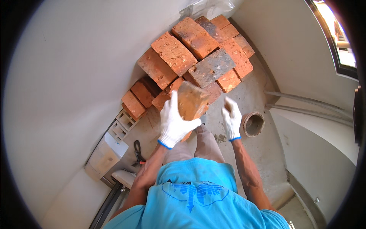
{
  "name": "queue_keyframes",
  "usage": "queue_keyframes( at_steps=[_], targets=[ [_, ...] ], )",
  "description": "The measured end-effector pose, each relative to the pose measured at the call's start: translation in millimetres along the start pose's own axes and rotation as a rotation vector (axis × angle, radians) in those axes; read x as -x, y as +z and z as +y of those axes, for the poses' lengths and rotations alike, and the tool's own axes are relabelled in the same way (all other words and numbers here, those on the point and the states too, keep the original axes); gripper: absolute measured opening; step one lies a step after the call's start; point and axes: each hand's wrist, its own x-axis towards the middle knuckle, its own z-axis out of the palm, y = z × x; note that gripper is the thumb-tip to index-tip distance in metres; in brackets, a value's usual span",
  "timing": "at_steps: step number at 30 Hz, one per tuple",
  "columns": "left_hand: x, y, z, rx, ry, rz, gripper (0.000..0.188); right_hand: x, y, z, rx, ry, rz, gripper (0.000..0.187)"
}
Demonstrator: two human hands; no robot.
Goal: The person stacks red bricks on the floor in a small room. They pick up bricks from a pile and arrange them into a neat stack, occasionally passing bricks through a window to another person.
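A blurred orange-brown brick (191, 102) is tilted in front of the stack, and my left hand (173, 123) in a white knitted glove grips its left side and near edge. To the right, my right hand (232, 121), gloved the same way, is apart from the brick. Its fingers are loosely bent, with a brown patch by the fingertips and no object visible in them. Just beyond the held brick rises a stack of red bricks (174, 53), with a grey-faced brick (212, 67) on its near side.
A round pot-like container (254, 124) stands on the concrete floor right of my right hand. Pale hollow blocks (121, 126) and a black strap-like item (138, 152) lie at left. White walls close in both sides; pipes (309, 101) run along the right one.
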Motion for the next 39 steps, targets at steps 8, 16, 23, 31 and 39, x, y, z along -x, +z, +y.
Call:
queue_keyframes(
  at_steps=[8, 16, 23, 31, 39],
  targets=[
    [-93, 12, 95, -0.384, 0.286, 0.064, 0.129, 205, -77, 181, 0.373, 0.717, -0.253, 0.042],
    [-153, 72, 121, -0.714, 0.419, 0.121, 0.117, 258, -101, 220, 0.261, 0.904, -0.246, 0.04],
    [-150, 70, 113, -0.617, 0.439, 0.168, 0.108, 122, -66, 128, 0.004, 0.345, -0.056, 0.031],
    [-34, 31, 2, -0.004, 0.539, 0.616, 0.078, -76, -19, -104, 0.192, -0.539, 0.082, 0.048],
    [47, 74, -280, 0.019, -0.587, 0.568, 0.091, -188, 85, -108, 0.727, -0.718, 0.042, 0.061]
  ],
)
